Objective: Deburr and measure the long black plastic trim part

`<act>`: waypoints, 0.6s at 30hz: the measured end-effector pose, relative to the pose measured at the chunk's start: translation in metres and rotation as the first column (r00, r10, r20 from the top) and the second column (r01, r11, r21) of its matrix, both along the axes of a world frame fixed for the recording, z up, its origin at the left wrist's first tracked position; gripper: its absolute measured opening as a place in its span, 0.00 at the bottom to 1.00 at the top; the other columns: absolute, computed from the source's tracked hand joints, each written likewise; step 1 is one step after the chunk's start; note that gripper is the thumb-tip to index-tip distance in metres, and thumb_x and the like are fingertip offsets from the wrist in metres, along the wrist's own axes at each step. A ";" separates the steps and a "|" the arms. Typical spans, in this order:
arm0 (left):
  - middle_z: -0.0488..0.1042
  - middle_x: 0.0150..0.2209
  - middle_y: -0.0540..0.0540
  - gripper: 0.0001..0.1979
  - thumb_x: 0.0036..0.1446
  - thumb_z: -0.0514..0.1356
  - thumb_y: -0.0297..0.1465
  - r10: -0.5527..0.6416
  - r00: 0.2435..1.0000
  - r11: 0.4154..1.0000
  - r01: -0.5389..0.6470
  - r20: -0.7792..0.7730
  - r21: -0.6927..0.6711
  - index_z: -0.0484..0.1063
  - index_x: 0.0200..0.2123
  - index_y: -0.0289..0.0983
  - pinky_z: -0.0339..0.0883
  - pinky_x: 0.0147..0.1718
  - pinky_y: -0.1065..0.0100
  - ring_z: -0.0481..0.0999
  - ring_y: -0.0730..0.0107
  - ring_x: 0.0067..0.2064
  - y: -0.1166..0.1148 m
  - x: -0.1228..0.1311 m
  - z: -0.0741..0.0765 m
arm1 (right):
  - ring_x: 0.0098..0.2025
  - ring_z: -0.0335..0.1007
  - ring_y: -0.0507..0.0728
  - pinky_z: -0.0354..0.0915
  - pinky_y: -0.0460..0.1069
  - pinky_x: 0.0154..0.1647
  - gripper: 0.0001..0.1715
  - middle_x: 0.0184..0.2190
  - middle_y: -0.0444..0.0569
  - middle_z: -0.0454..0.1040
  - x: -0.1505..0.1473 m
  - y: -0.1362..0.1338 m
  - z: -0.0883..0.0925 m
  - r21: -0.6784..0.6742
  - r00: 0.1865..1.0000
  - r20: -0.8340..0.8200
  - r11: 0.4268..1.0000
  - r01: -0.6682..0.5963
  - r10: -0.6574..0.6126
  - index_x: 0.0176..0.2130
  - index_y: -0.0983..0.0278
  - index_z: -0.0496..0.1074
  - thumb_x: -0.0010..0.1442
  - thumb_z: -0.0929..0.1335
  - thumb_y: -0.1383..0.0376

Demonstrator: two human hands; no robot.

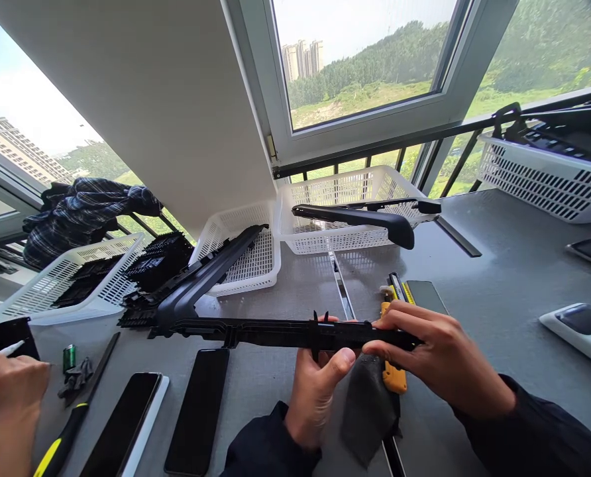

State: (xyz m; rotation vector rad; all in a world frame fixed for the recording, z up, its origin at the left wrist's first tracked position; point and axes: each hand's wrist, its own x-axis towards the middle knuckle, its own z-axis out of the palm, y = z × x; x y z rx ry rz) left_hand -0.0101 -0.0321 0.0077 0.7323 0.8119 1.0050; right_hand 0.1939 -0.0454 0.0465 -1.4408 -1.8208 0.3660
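Note:
A long black plastic trim strip (275,333) lies level across both my hands above the grey table. My left hand (318,391) supports it from below near its middle, thumb in front and fingers behind. Over on its right end, my right hand (425,341) pinches the strip between thumb and fingers. Small black prongs stand up from the strip above my left hand. Under my right hand lie a yellow tool (395,377) and a dark grey cloth (368,411), both partly covered.
White baskets (295,246) with black plastic parts (355,217) line the back by the window. Two phones (199,411) and a yellow-black file (71,424) lie at front left. A co-worker's hand (12,391) holds a white pen at far left. A white device (581,331) sits right.

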 end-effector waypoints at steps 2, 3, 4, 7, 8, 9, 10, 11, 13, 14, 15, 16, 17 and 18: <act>0.81 0.53 0.44 0.26 0.54 0.75 0.35 0.003 1.000 1.000 -0.003 -0.001 -0.006 0.74 0.55 0.43 0.68 0.62 0.47 0.78 0.51 0.57 0.000 -0.001 -0.001 | 0.28 0.73 0.55 0.67 0.49 0.30 0.27 0.28 0.46 0.75 0.000 0.000 0.001 0.006 1.000 0.003 1.000 -0.011 0.011 0.32 0.60 0.78 0.68 0.69 0.42; 0.81 0.53 0.44 0.26 0.54 0.75 0.35 0.001 1.000 1.000 -0.001 0.005 -0.006 0.74 0.55 0.43 0.68 0.62 0.47 0.78 0.51 0.57 -0.001 -0.001 -0.002 | 0.28 0.73 0.55 0.67 0.49 0.30 0.27 0.28 0.46 0.75 0.000 0.000 0.002 0.009 1.000 0.006 1.000 -0.013 0.013 0.32 0.60 0.78 0.68 0.69 0.42; 0.81 0.53 0.44 0.27 0.54 0.76 0.35 -0.004 1.000 1.000 0.004 0.013 -0.005 0.73 0.55 0.43 0.68 0.62 0.47 0.79 0.50 0.57 -0.001 -0.001 -0.001 | 0.28 0.73 0.55 0.67 0.49 0.30 0.27 0.28 0.46 0.76 0.000 0.000 0.002 0.011 1.000 0.009 1.000 -0.016 0.016 0.32 0.60 0.78 0.68 0.69 0.42; 0.81 0.52 0.44 0.26 0.54 0.75 0.36 -0.015 1.000 1.000 0.015 0.016 -0.013 0.73 0.55 0.43 0.67 0.62 0.47 0.78 0.51 0.56 -0.001 -0.001 0.001 | 0.28 0.73 0.54 0.67 0.49 0.30 0.27 0.28 0.46 0.76 0.001 0.001 0.002 0.022 1.000 0.019 1.000 -0.022 0.022 0.33 0.60 0.78 0.69 0.69 0.42; 0.81 0.52 0.44 0.26 0.54 0.75 0.36 -0.014 1.000 1.000 0.014 0.015 -0.021 0.73 0.54 0.43 0.67 0.63 0.48 0.78 0.51 0.57 -0.001 -0.001 0.002 | 0.28 0.73 0.54 0.67 0.48 0.30 0.27 0.28 0.46 0.76 0.001 0.001 0.001 0.032 0.999 0.023 0.999 -0.024 0.023 0.33 0.60 0.78 0.69 0.68 0.42; 0.81 0.52 0.45 0.26 0.54 0.75 0.36 -0.015 1.000 0.999 0.015 0.016 -0.032 0.73 0.54 0.43 0.66 0.63 0.48 0.78 0.51 0.57 -0.001 -0.001 0.002 | 0.28 0.73 0.54 0.67 0.48 0.29 0.27 0.28 0.46 0.75 0.001 0.001 0.001 0.046 0.999 0.027 0.999 -0.025 0.024 0.33 0.61 0.78 0.69 0.68 0.43; 0.81 0.51 0.45 0.26 0.54 0.75 0.37 -0.018 1.000 0.999 0.019 0.019 -0.039 0.73 0.55 0.42 0.66 0.63 0.48 0.78 0.52 0.57 -0.001 -0.001 0.003 | 0.28 0.72 0.54 0.67 0.48 0.29 0.26 0.28 0.46 0.75 0.001 0.001 0.000 0.063 0.999 0.032 0.998 -0.027 0.025 0.33 0.61 0.78 0.69 0.68 0.43; 0.81 0.51 0.45 0.27 0.55 0.75 0.36 -0.024 0.999 0.999 0.025 0.024 -0.042 0.73 0.56 0.43 0.66 0.63 0.48 0.78 0.52 0.57 0.000 -0.002 0.003 | 0.28 0.72 0.54 0.67 0.48 0.29 0.26 0.28 0.46 0.75 0.001 0.001 -0.001 0.079 0.999 0.039 0.996 -0.030 0.027 0.33 0.61 0.78 0.69 0.69 0.44; 0.81 0.50 0.45 0.28 0.56 0.74 0.36 -0.038 0.999 0.999 0.039 0.027 -0.033 0.72 0.58 0.43 0.66 0.63 0.48 0.78 0.52 0.57 0.000 -0.003 0.004 | 0.28 0.72 0.54 0.67 0.48 0.30 0.25 0.28 0.46 0.75 0.001 0.001 -0.002 0.102 0.998 0.052 0.994 -0.039 0.034 0.34 0.62 0.78 0.70 0.69 0.45; 0.81 0.50 0.45 0.28 0.57 0.73 0.36 -0.043 0.999 0.999 0.044 0.022 -0.026 0.71 0.59 0.43 0.66 0.63 0.48 0.78 0.52 0.56 0.000 -0.003 0.003 | 0.28 0.73 0.54 0.67 0.48 0.30 0.25 0.28 0.46 0.75 0.001 0.001 -0.003 0.106 0.998 0.057 0.993 -0.044 0.038 0.34 0.62 0.78 0.70 0.69 0.45; 0.81 0.50 0.45 0.29 0.57 0.73 0.36 -0.044 0.999 0.999 0.044 0.014 -0.020 0.71 0.60 0.43 0.65 0.64 0.47 0.78 0.52 0.56 0.001 -0.003 0.003 | 0.28 0.73 0.54 0.67 0.48 0.30 0.25 0.28 0.46 0.75 0.001 0.000 -0.003 0.110 0.997 0.060 0.993 -0.047 0.040 0.34 0.62 0.78 0.70 0.69 0.45; 0.81 0.51 0.45 0.29 0.56 0.73 0.37 -0.043 0.999 0.999 0.043 0.006 -0.016 0.71 0.60 0.43 0.65 0.64 0.47 0.77 0.51 0.57 0.001 -0.004 0.003 | 0.28 0.73 0.54 0.66 0.48 0.30 0.25 0.28 0.46 0.75 0.001 0.000 -0.003 0.111 0.997 0.062 0.993 -0.049 0.042 0.34 0.62 0.78 0.70 0.69 0.45; 0.80 0.51 0.44 0.30 0.56 0.73 0.38 -0.041 0.999 0.999 0.041 -0.002 -0.017 0.71 0.60 0.43 0.64 0.64 0.46 0.77 0.50 0.57 0.000 -0.004 0.002 | 0.28 0.73 0.54 0.66 0.48 0.30 0.25 0.28 0.46 0.75 0.001 0.000 -0.003 0.110 0.997 0.064 0.993 -0.050 0.043 0.34 0.62 0.78 0.70 0.69 0.45; 0.80 0.52 0.44 0.30 0.56 0.74 0.38 -0.038 0.999 0.999 0.038 -0.008 -0.020 0.71 0.60 0.43 0.64 0.65 0.46 0.77 0.50 0.58 0.000 -0.004 0.002 | 0.28 0.73 0.54 0.66 0.48 0.29 0.25 0.28 0.46 0.75 0.002 0.000 -0.003 0.109 0.997 0.065 0.993 -0.049 0.042 0.34 0.62 0.78 0.70 0.69 0.45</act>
